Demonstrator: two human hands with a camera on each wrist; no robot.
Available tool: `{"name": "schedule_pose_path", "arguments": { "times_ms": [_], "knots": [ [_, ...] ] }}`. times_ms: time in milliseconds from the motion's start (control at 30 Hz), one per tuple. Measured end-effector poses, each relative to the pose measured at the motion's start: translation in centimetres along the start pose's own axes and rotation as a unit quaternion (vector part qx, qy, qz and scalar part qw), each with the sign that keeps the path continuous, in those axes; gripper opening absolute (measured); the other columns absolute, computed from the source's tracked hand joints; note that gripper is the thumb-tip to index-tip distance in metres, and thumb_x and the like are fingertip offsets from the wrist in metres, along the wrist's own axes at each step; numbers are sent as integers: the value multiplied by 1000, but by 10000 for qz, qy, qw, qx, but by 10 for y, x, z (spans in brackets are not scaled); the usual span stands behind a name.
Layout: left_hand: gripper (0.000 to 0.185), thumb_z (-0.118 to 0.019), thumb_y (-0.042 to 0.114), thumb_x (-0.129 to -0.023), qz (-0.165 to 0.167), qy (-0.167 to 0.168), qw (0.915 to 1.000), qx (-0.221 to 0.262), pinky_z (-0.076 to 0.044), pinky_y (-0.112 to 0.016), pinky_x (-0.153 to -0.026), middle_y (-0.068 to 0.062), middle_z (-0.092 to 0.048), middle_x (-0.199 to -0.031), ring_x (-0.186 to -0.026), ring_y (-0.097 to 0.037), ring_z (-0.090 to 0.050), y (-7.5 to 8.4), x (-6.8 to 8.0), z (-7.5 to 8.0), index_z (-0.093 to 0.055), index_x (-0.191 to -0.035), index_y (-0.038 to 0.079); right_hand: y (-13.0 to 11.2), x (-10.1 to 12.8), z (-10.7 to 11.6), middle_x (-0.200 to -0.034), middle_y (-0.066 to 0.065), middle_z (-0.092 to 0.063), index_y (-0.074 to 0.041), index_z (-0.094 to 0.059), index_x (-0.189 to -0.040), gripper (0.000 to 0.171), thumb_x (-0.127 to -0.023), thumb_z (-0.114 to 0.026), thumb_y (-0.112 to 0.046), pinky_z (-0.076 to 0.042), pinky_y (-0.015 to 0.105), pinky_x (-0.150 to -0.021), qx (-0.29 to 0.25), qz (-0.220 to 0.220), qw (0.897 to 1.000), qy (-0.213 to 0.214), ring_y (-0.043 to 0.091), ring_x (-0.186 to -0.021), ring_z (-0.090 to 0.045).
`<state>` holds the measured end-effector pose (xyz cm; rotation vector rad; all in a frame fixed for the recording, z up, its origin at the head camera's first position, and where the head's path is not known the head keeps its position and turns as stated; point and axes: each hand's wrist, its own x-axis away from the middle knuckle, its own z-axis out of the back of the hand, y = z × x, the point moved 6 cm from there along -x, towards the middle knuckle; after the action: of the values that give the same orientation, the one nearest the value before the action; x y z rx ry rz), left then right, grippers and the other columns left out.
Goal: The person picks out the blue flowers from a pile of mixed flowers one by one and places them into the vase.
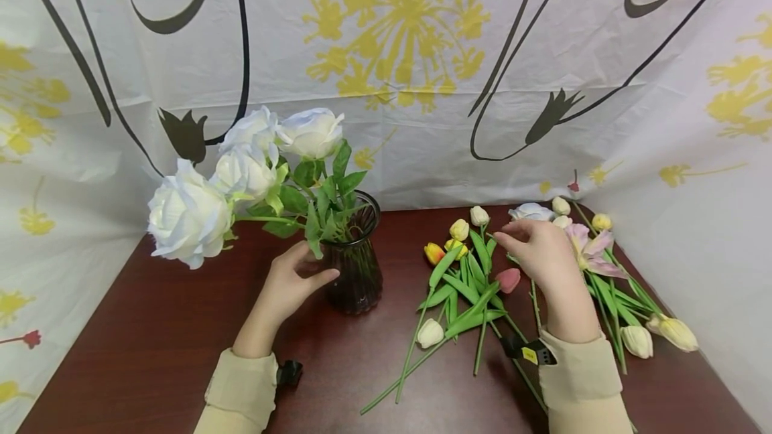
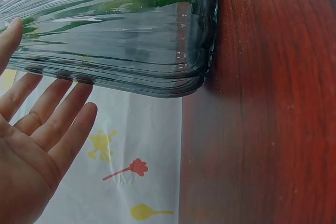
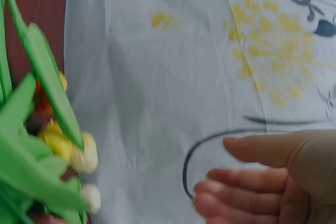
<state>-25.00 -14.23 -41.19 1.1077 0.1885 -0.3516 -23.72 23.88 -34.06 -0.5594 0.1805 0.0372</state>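
A dark ribbed glass vase (image 1: 356, 280) stands upright on the table, holding white roses (image 1: 189, 213) that lean left with green leaves. My left hand (image 1: 293, 283) is at the vase's left side, thumb in front. In the left wrist view its fingers (image 2: 79, 108) are nearly straight and reach the glass, not wrapped round it. My right hand (image 1: 539, 253) hovers over the right side of the table, beside loose tulips (image 1: 467, 286) in yellow, orange, red and white. The right wrist view shows its fingers (image 3: 236, 198) loosely bent with nothing between them.
At the far right lie more loose flowers: a pink lily-like bloom (image 1: 594, 250), pale tulips (image 1: 637, 340) and a white rose (image 1: 531, 211). A white sheet (image 1: 410, 153) printed with yellow flowers surrounds the dark red wooden table (image 1: 151, 347).
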Motion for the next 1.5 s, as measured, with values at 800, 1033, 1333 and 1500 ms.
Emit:
{"name": "schedule_pose_path", "arguments": {
  "times_ms": [800,1033,1333,1500],
  "knots": [
    [38,-81,27,-79,165,-35,9998,-60,-52,-43,-83,-3,-64,-99,-93,-23,-65,1,1,1,-66,-112,17,69,1,-10,-57,5,-60,1,-62,-65,34,-92,-64,-21,-51,36,-56,-74,-1720,9698,-1727,19,-52,-59],
    [36,-81,27,-78,206,-34,9997,-126,-52,-44,-82,-2,-64,-96,-92,-23,-65,-1,0,1,-66,-109,17,87,1,-21,-62,11,-62,8,-62,-78,27,-88,-66,-16,-54,34,-55,-162,-2019,9592,-1970,20,-53,-62],
    [34,-81,27,-78,191,-38,9998,-105,-51,-48,-83,-3,-64,-95,-92,-25,-65,0,0,0,-66,-106,16,101,-1,-36,-62,13,-63,15,-61,-87,27,-87,-65,-12,-54,36,-56,-111,-2190,9481,-2302,23,-56,-63],
    [35,-81,28,-78,237,-56,9996,-121,-51,-48,-83,-2,-63,-97,-93,-25,-65,0,0,0,-65,-107,17,104,-1,-40,-65,16,-63,17,-60,-89,28,-85,-67,-10,-55,37,-58,-231,-2231,9471,-2297,24,-58,-63]
  ]
}}
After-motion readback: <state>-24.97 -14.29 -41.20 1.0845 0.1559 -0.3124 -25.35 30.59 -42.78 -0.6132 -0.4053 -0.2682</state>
